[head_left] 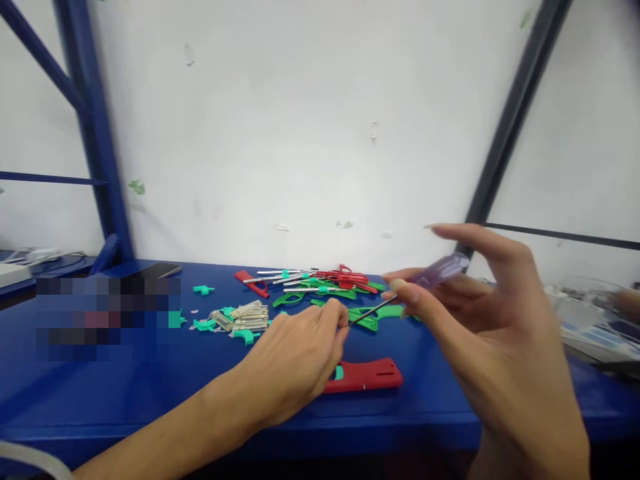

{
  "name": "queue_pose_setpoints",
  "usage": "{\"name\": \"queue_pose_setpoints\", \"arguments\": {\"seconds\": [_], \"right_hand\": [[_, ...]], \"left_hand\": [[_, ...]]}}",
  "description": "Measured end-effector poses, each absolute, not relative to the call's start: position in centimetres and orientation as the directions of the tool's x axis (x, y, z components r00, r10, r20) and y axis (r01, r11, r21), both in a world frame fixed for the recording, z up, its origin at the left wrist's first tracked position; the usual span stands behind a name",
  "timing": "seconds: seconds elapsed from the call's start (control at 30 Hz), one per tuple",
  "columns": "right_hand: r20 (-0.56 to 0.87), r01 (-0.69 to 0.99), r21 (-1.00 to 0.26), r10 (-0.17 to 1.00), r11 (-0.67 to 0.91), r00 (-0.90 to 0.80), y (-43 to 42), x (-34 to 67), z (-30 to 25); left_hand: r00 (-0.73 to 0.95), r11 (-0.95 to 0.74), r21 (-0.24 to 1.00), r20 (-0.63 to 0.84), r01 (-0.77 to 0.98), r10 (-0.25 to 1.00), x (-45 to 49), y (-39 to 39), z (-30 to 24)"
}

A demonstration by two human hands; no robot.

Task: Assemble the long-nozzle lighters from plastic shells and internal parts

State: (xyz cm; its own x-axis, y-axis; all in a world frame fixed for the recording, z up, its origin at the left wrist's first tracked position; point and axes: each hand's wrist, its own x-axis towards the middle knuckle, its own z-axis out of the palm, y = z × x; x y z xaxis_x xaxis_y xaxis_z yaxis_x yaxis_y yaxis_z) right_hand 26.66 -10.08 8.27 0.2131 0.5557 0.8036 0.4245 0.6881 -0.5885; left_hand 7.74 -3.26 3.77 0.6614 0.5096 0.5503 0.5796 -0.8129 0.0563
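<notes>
My right hand [500, 333] holds a screwdriver [437, 272] by its clear purple handle, with the thumb and a finger on it and the index finger raised. The thin shaft slants down and left to the fingertips of my left hand [305, 340]. Those fingers are pinched together at the tip; whatever is between them is hidden. Below, a red lighter-like handle [370, 375] with a teal trigger lies on the blue table [200, 393], its left part covered by my left hand.
Behind my hands lie red shell pieces [345, 277], green shell pieces [367, 320] and metal rods [273, 273]. Teal triggers [245, 336] and a pile of small pale parts [253, 315] sit left of them. A dark flat device [163, 270] rests farther left, beside a blurred patch.
</notes>
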Motion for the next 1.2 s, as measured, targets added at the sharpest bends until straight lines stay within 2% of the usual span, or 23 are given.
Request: {"name": "queue_pose_setpoints", "arguments": {"seconds": [0.13,0.33,0.47,0.83,1.0,1.2], "right_hand": [[0.821,0.536,-0.534,0.551,0.654,0.147,-11.3,27.9,8.8],[0.692,0.615,-0.568,0.722,0.548,-0.004,-11.2,30.4,9.3],[0.597,0.665,-0.577,0.801,0.475,-0.054,-10.6,31.8,9.4],[0.536,0.777,-0.479,0.837,0.408,-0.110,-10.2,33.0,9.2],[0.491,0.778,-0.492,0.863,0.391,-0.123,-10.6,33.4,9.4],[0.508,0.773,-0.484,0.851,0.411,-0.135,-10.4,33.2,9.5]], "left_hand": [[0.704,-0.802,0.046,0.453,0.595,0.548,9.8,-4.0,4.3],[0.722,-0.812,0.189,0.379,0.552,0.579,12.4,-4.9,3.7],[0.701,-0.790,0.222,0.369,0.571,0.610,14.2,-4.9,3.1],[0.647,-0.701,0.255,0.270,0.666,0.713,17.5,-4.7,1.4],[0.635,-0.671,0.261,0.217,0.694,0.741,17.7,-4.6,1.3],[0.635,-0.675,0.285,0.229,0.681,0.738,17.2,-4.6,1.2]]}}
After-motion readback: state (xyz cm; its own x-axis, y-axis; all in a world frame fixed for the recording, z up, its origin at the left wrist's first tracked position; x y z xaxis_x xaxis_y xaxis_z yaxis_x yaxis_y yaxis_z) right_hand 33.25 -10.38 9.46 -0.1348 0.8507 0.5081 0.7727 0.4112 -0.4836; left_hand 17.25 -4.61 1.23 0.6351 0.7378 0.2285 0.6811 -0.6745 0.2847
